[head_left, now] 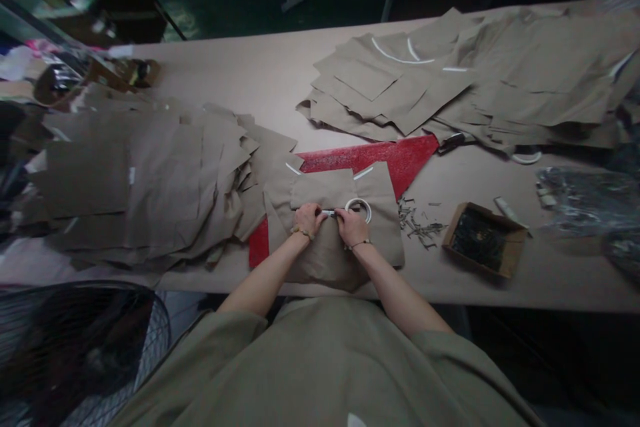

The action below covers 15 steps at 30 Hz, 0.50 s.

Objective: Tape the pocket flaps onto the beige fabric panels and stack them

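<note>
Both my hands are closed and meet over a khaki fabric piece (325, 253) laid out in front of me. A short whitish strip (329, 213) with a dark part spans the gap between my fingertips. My left hand (306, 219) pinches its left end. The other end is pinched by my right hand (353, 227). A white tape roll (369, 212) stands out around the back of my right fingers; whether it hangs on them or lies on the cloth I cannot tell. White marks show near the fabric's upper edge. Under it lies a red board (415, 160).
Khaki cut pieces pile up on the left (165, 180) and at the back right (540, 73). Small metal pieces (420, 227) lie scattered beside a cardboard box (513, 253) of dark items. Farther right is a clear plastic bag (575, 200). A wire-caged fan (160, 320) stands lower left.
</note>
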Tool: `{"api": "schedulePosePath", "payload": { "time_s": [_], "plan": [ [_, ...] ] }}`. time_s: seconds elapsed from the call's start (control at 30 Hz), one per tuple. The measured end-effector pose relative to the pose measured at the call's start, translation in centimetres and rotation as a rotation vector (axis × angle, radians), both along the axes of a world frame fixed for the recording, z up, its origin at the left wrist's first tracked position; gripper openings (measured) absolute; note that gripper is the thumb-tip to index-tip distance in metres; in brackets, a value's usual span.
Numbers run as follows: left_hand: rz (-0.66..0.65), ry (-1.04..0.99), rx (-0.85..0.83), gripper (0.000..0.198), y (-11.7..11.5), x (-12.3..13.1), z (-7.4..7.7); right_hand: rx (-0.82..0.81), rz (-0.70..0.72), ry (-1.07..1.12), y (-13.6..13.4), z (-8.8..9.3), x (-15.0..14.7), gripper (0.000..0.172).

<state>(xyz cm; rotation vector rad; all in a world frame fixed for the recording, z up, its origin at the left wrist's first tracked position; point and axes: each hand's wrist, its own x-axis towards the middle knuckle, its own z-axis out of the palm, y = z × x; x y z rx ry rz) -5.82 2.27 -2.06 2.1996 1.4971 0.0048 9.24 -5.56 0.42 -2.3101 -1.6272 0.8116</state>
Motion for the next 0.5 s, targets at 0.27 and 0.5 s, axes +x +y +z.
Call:
{"api": "schedulePosePath", "payload": {
  "time_s": [0.27,0.5],
  "plan": [
    [-0.399,-0.218,0.065,0.031,-2.2,-3.1,2.6,0.131,-0.081,0.369,-1.2,1.1,-1.0,0.024],
    [-0.172,-0.178,0.054,0.024,0.8,-2.8,0.5,0.153,0.064,0.078,1.3,1.2,-1.1,0.028]
  ]
}}
